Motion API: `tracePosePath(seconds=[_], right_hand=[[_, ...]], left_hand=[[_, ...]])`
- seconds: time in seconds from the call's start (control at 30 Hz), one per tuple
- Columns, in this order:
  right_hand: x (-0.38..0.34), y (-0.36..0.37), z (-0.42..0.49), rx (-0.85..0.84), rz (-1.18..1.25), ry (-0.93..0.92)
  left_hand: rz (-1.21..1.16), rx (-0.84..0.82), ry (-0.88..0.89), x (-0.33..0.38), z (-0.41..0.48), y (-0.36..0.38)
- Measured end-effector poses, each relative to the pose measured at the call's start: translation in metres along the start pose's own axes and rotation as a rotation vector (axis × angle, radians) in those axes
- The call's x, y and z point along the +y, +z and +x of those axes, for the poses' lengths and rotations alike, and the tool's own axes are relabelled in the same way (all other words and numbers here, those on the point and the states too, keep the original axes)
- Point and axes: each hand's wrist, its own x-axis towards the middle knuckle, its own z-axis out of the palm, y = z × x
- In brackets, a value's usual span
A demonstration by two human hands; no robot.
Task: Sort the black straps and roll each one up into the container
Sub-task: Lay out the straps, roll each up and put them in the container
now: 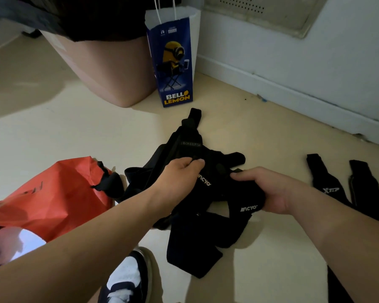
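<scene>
Early days, judging by the floor [260, 270]: nothing rolled up was to be seen anywhere. Which container was meant couldn't be told. It could be the pink bin [109, 68], the red bag [59, 193] or the blue paper bag [173, 62]. The bulk of the job was left in the tangled pile of black straps [190, 241], heaped on the floor just right of the red bag. Two straps [322, 182] were laid flat side by side, well apart to the right, so sorting looked barely started. The left grip [179, 173] was pinched on an upper strap [190, 149]; the right grip [271, 191] was clenched round a logo strap [247, 207].
</scene>
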Motion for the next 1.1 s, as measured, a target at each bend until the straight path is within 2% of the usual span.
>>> tracePosePath(seconds=[0.1,0.3,0.37,0.5,0.63,0.77,0.9,1.03,1.1], right_hand=[[-0.015,0.005,-0.032,0.005,-0.035,-0.016],[-0.032,0.028,-0.100,-0.003,-0.131,-0.151],[-0.034,0.041,-0.123,0.025,-0.078,-0.270],[-0.042,0.066,-0.175,0.137,0.175,-0.436],[-0.050,0.086,-0.242,0.192,0.316,-0.511],[-0.041,0.095,-0.324,0.142,0.372,-0.627],[-0.021,0.095,-0.393,0.094,0.470,-0.758],[0.000,0.093,-0.423,0.084,0.523,-0.755],[0.014,0.094,-0.424,0.095,0.542,-0.742]], left_hand=[[-0.063,-0.072,-0.034,0.019,-0.016,0.003],[-0.044,-0.135,0.047,0.076,-0.068,0.001],[-0.059,-0.178,0.071,0.100,-0.093,-0.004],[-0.041,-0.300,0.189,0.142,-0.145,-0.011],[0.031,-0.285,0.323,0.177,-0.198,-0.016],[0.065,-0.244,0.411,0.209,-0.251,-0.017],[-0.016,-0.217,0.520,0.231,-0.303,-0.003],[-0.096,-0.223,0.575,0.232,-0.338,0.016],[-0.130,-0.235,0.541,0.221,-0.343,0.022]])
